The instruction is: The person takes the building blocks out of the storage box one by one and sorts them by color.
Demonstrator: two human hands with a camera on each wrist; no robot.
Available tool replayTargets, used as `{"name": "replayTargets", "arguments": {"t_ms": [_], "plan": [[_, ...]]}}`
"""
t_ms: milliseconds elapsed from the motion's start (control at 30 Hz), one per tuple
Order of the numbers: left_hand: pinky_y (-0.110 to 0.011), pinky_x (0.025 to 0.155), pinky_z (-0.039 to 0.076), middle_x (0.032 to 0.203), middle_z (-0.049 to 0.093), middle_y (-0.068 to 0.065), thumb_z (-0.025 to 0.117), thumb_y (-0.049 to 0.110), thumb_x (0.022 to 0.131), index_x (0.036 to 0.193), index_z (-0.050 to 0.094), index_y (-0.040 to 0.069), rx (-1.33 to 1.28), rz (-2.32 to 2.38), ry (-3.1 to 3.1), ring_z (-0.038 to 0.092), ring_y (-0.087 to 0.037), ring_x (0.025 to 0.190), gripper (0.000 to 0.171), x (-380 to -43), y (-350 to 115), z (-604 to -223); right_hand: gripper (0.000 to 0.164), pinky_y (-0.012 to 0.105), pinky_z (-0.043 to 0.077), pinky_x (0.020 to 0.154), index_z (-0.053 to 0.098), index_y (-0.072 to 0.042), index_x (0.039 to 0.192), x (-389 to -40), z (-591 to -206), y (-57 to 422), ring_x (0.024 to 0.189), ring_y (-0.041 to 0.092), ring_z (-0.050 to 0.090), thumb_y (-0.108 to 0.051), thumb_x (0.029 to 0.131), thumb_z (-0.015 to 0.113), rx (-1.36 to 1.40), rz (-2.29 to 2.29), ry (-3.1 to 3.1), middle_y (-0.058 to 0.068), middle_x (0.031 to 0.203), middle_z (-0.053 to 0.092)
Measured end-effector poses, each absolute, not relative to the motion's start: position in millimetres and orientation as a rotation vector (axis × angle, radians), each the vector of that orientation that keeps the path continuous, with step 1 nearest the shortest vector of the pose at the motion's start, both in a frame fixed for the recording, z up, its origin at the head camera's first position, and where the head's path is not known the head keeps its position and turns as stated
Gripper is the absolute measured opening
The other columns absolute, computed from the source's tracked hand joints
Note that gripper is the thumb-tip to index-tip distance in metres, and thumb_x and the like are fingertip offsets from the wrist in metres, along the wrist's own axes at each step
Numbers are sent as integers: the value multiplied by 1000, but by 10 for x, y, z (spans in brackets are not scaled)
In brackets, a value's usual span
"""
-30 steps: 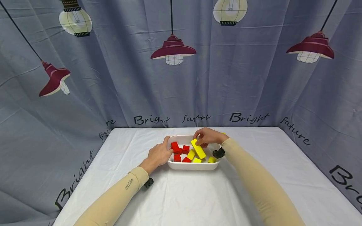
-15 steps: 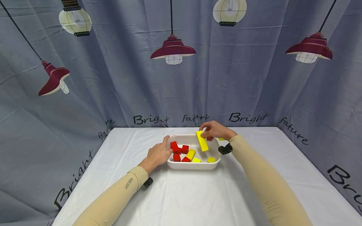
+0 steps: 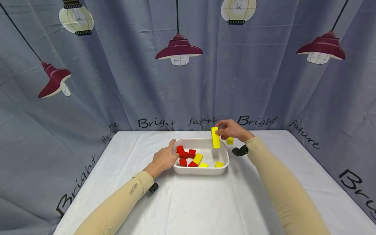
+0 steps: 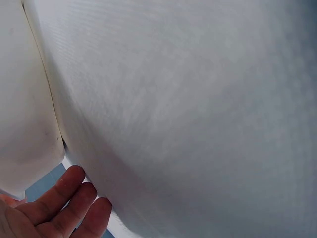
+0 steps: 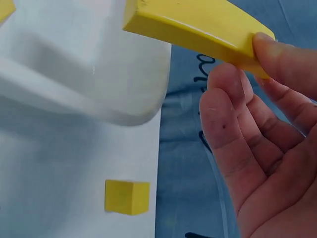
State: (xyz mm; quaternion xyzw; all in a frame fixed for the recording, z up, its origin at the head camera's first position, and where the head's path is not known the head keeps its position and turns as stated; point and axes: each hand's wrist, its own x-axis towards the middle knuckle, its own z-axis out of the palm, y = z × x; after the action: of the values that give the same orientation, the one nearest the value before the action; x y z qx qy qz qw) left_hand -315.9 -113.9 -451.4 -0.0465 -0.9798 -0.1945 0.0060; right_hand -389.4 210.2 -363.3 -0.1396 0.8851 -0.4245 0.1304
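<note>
My right hand [image 3: 233,130] pinches a long yellow block [image 3: 215,138] near its upper end, above the far right corner of a white tray [image 3: 201,171]. In the right wrist view the thumb presses one side of that block [image 5: 198,25], with fingertips against the other. My left hand [image 3: 164,158] holds the tray's left rim, thumb over the edge. Three of its fingers [image 4: 69,201] show outside the tray wall in the left wrist view. Inside the tray lie several red blocks [image 3: 183,162] at the left and a few yellow blocks [image 3: 198,159] toward the middle and right.
A yellow cube [image 3: 230,140] lies on the table behind the tray's right end, below my right hand. A white cloth [image 3: 191,202] covers the table. A grey-blue curtain [image 3: 132,81] printed with lamps hangs at the back and sides.
My right hand has lifted the long yellow block and moved it right and away, from over the tray's middle to its far right corner. The yellow cube behind is more exposed. The left hand stays put.
</note>
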Motion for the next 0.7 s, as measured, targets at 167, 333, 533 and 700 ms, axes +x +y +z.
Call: {"name": "replayTargets", "arguments": {"t_ms": [167,333,533,700], "plan": [[-48,82,53,120,69,-12,50,39,96,157,26,22,-141,-608,-3071,65,-27,98,68,-3164,-1128,-4507,43,48,57,86,57,-4,131,-3930,-3674,2211,88,37,66,-24,95,69,-325,-1284,2595,18,109,67],[-49,82,53,121,68,-12,50,40,96,158,26,22,-143,-610,-3069,66,-28,101,68,-3167,-1152,-4508,42,45,57,86,55,-3,132,-3960,-3712,2298,91,39,67,-24,97,66,-223,-1336,2638,19,108,65],[-47,80,52,118,69,-11,49,39,95,158,26,23,-137,-609,-3069,65,-26,96,68,-3173,-1148,-4508,40,40,59,82,53,-2,132,-3965,-3745,2422,94,41,66,-22,98,64,-85,-1403,2677,21,110,64],[-48,81,52,117,69,-11,49,38,96,158,26,23,-130,-615,-3071,65,-26,95,68,-3175,-1140,-4506,42,40,58,83,50,1,133,-3975,-3801,2500,93,38,66,-22,100,62,23,-1453,2685,23,115,61]]}}
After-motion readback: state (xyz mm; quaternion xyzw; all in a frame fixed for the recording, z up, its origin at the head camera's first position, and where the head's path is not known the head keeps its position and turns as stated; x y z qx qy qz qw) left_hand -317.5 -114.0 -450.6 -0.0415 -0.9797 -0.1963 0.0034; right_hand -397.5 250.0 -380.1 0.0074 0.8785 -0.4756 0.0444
